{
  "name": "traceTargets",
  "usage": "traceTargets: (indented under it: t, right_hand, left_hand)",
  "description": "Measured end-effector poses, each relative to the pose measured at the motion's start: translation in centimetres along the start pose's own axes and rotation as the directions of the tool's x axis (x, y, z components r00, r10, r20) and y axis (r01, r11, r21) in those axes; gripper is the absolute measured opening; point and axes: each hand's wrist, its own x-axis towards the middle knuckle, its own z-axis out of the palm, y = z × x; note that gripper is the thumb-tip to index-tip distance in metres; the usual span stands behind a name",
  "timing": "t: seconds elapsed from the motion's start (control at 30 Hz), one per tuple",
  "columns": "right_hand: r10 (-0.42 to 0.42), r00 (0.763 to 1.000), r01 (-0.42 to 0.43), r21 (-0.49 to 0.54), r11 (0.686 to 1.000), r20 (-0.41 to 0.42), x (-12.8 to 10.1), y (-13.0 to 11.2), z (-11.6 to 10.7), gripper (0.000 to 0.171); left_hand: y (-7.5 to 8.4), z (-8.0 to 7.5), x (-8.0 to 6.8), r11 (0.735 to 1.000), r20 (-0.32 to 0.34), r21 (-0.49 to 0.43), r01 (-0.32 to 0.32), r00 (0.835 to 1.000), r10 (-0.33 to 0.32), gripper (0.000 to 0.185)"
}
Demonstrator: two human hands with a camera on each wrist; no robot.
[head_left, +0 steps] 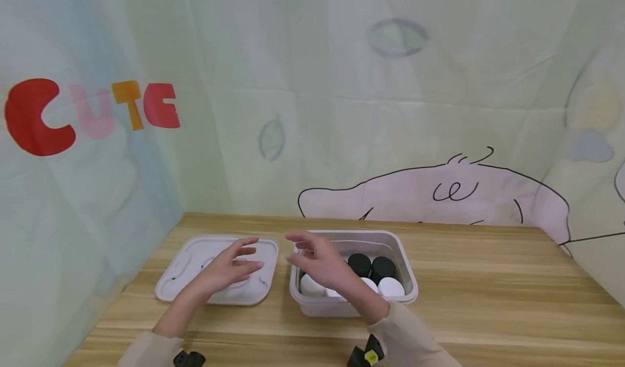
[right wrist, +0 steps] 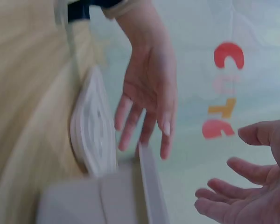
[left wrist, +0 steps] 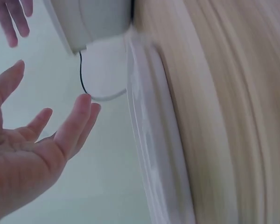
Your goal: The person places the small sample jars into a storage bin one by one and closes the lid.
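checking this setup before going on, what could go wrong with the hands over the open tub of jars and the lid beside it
The right hand hovers low over the tub; a careless reach might knock the tightly packed black jars and white jars. The left hand above the loose lid could push it toward the table edge.

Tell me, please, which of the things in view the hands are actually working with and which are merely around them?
In hand:
- left hand, open above the lid
- right hand, open over the open box
- black jars and white jars inside the box

Merely around:
- wooden table
- printed backdrop with CUTE lettering
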Motion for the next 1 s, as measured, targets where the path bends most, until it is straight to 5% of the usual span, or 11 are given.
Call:
traceTargets:
  t: [0.37, 0.73, 1.0]
  right_hand:
    - [0.071, 0.997, -0.062, 0.178, 0.982, -0.041, 0.3, -0.9, 5.3, 0.047]
    - [0.201, 0.97, -0.172, 0.199, 0.965, -0.137, 1.5, 0.8, 9.7, 0.061]
    - [0.323, 0.937, -0.29, 0.219, 0.932, -0.134, 1.7, 1.8, 11.2, 0.065]
  left_hand:
    - [-1.4, -4.5, -1.8, 0.977, -0.098, 0.211, -0.007, 0.995, 0.028, 0.065]
    - [-4.2, -7.3, -2.2, 0.848, -0.199, 0.521, 0.097, 0.98, 0.01, 0.07]
    - [-5.7, -9.0, -2.0, 0.787, -0.192, 0.602, 0.137, 0.981, -0.024, 0.07]
